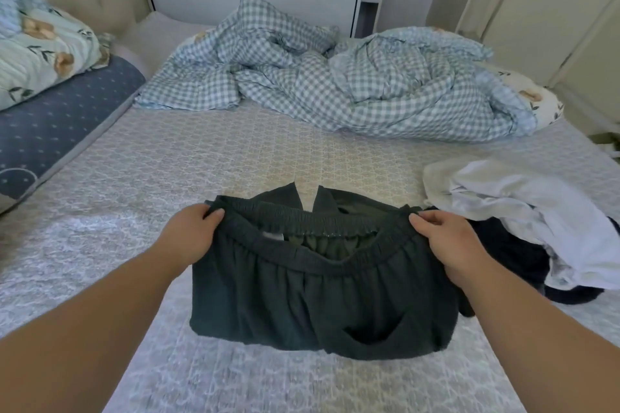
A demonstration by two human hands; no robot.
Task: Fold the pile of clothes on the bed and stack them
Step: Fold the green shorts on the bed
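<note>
Folding is in hand on one garment: I have the dark trousers (pixel 322 282) by the elastic waistband, my left hand (pixel 191 231) pinching its end at nine o'clock and my right hand (pixel 449 241) pinching the end at three o'clock, fingers curled over the band on both sides. They lie at the centre of the bed (pixel 134 184), waistband lifted, the legs apparently already doubled beneath. Next, I judge, I must lay the band flat, smooth it and fold the bundle once more before setting it aside as the base of a stack. Counting: one pair of trousers held; the unfolded pile (pixel 523 221) at three o'clock shows at least two pieces, one white, one dark; one checked quilt (pixel 352 84) at twelve o'clock; no finished stack that I can see.
</note>
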